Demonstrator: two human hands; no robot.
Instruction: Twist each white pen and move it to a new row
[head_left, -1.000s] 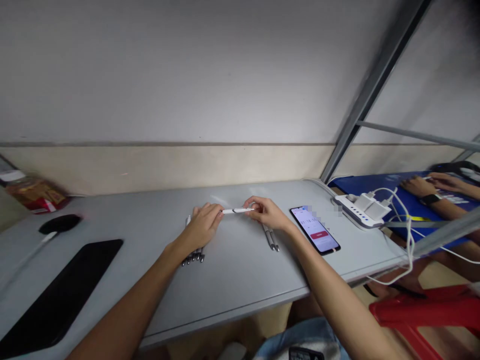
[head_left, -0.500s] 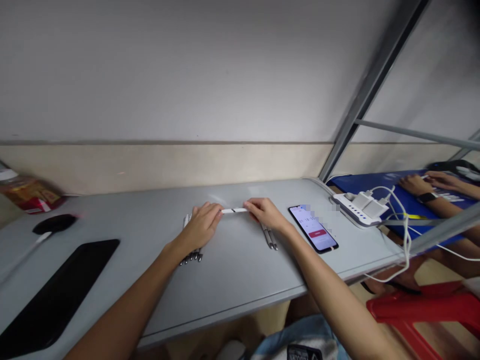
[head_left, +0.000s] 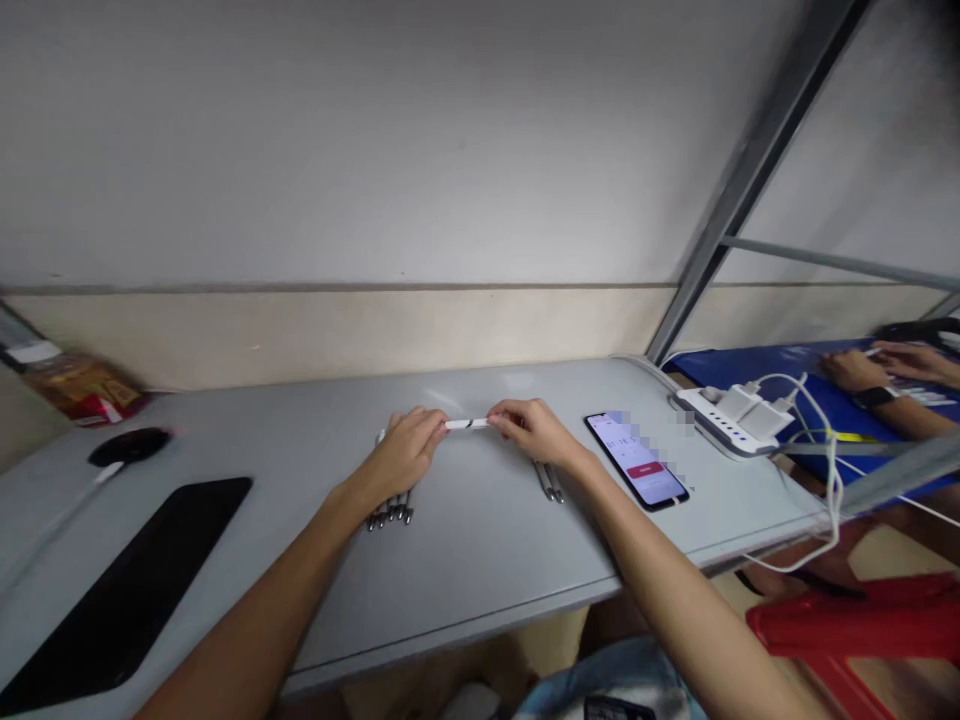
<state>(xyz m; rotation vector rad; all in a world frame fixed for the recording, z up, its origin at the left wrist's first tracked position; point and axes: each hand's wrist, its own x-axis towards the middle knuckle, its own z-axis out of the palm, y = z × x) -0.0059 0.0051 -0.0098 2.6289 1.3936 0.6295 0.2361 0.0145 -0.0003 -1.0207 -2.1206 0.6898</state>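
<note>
Between my two hands a white pen (head_left: 466,424) with a dark mark near its middle is held level above the desk. My left hand (head_left: 409,450) has its fingers closed round the left end. At the right end, my right hand (head_left: 534,430) pinches it between thumb and fingers. Several pens with silver tips (head_left: 391,512) lie side by side under my left hand and wrist, which hide their upper parts. Beside my right wrist lie a couple more silver-tipped pens (head_left: 550,484), partly covered by the hand.
A lit phone (head_left: 637,462) lies right of my right arm, near a white power strip (head_left: 727,422) with cables. At left are a black mat (head_left: 127,590), a round black charger (head_left: 129,446) and a bottle (head_left: 82,385). A co-worker's hands (head_left: 862,370) are at a blue table.
The view has shifted slightly, so the desk things appear farther right. My hands are a little closer together on the pen, and its dark mark looks smaller.
</note>
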